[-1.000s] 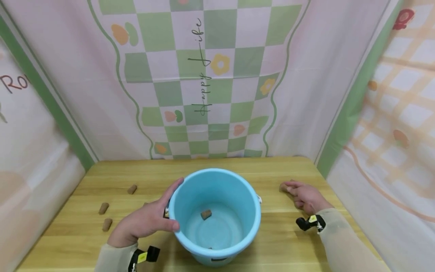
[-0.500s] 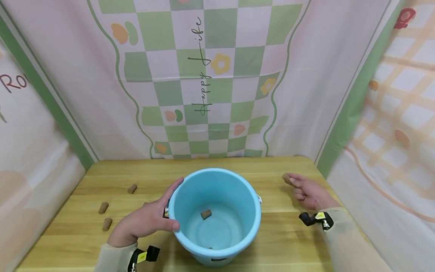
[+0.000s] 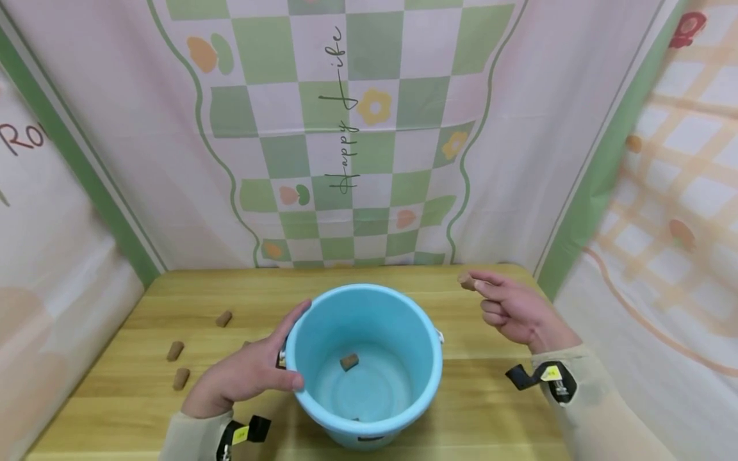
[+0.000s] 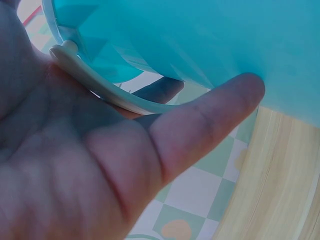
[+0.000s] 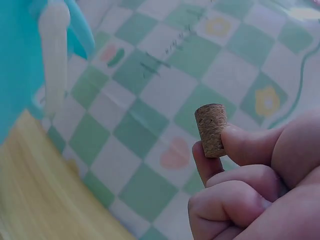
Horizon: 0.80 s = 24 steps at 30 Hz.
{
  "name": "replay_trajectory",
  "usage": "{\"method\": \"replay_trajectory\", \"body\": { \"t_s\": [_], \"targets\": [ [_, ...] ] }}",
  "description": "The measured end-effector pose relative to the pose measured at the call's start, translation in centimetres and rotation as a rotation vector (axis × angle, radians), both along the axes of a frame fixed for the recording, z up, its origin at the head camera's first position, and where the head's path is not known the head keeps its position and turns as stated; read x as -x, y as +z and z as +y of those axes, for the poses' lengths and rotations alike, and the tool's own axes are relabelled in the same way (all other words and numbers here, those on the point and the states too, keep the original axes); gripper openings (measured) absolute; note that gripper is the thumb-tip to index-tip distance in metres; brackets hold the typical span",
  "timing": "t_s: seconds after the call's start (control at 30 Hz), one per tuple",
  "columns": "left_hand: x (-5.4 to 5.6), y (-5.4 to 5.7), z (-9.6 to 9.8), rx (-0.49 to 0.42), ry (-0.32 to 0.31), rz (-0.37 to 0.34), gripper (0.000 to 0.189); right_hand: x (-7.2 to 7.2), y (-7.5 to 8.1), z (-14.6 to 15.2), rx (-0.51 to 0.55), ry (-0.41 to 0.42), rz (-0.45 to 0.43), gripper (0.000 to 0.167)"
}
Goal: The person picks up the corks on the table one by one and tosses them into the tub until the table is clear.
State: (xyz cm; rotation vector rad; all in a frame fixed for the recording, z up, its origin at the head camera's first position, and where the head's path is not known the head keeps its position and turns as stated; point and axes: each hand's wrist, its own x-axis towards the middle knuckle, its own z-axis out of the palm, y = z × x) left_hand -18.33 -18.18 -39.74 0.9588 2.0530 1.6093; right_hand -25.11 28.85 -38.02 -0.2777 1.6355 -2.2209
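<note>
My left hand [image 3: 248,374] rests against the left side of a light-blue bucket [image 3: 369,314], thumb at the rim. In the left wrist view a straight finger [image 4: 210,120] touches the bucket's outer wall, beside the pale handle [image 4: 95,82]. Between thumb and forefinger, my right hand [image 3: 519,310] pinches a cork [image 5: 212,130], raised above the table to the right of the bucket. Inside the bucket lies another cork [image 3: 349,362]; a small brown bit shows just past the near rim, mostly hidden.
Three corks lie on the wooden table [image 3: 473,397] at the left: a far cork [image 3: 223,319], a middle cork [image 3: 175,351] and a near cork [image 3: 181,379]. A brown piece [image 3: 246,344] peeks out behind my left hand. Patterned cloth [image 3: 369,160] encloses the back and sides.
My right hand has lifted the cork off the table, moving it up and away, then slightly left. The left hand and the bucket have stayed in place.
</note>
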Motion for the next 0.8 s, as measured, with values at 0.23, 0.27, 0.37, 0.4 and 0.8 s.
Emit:
{"method": "replay_trajectory", "body": {
  "t_s": [0.23, 0.27, 0.37, 0.4, 0.8],
  "targets": [
    [0.0, 0.0, 0.0, 0.004, -0.006, 0.000, 0.109, -1.9, 2.3, -3.0, 0.011, 0.099, 0.096, 0.026],
    [0.0, 0.0, 0.0, 0.005, -0.005, 0.002, 0.109, -2.1, 2.5, -3.4, 0.014, 0.118, 0.115, 0.027],
    [0.0, 0.0, 0.0, 0.010, -0.004, 0.011, 0.108, -2.9, 3.1, -4.5, 0.007, 0.161, 0.171, 0.030],
    [0.0, 0.1, -0.1, 0.013, -0.003, 0.014, 0.108, -3.2, 3.2, -4.9, -0.002, 0.170, 0.184, 0.030],
    [0.0, 0.0, -0.1, -0.002, -0.011, -0.005, 0.108, -5.0, 3.6, -7.5, -0.193, 0.183, 0.211, 0.025]
  ]
}}
